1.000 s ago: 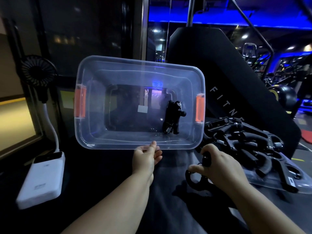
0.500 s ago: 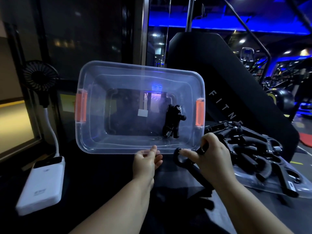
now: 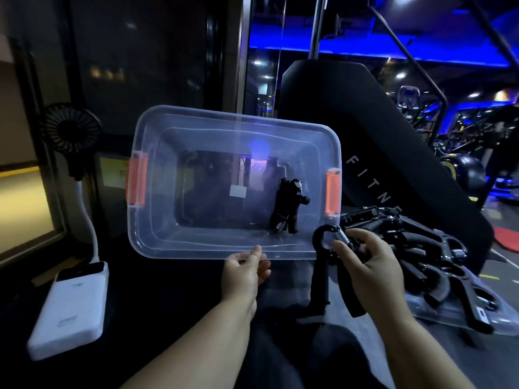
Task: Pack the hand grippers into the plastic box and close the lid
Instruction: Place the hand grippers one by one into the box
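Note:
A clear plastic box point(image 3: 157, 242) with orange side latches is tilted up so its open side faces me. My left hand point(image 3: 244, 272) pinches the box's near rim at the middle. One black hand gripper point(image 3: 289, 204) lies inside the box at the right. My right hand point(image 3: 368, 262) grips a second black hand gripper point(image 3: 323, 265) by its spring end, just below the box's near right corner, handles hanging down. A pile of several more black hand grippers point(image 3: 415, 242) rests on a clear lid point(image 3: 449, 313) to the right.
A white power bank point(image 3: 70, 307) lies at the left with a white cable up to a small black fan point(image 3: 70, 130). A large black padded gym machine point(image 3: 373, 130) stands behind the box and the pile. The surface below is dark.
My right hand has lifted the gripper from the dark surface up and toward the box's near right corner. The left hand has kept its hold on the rim.

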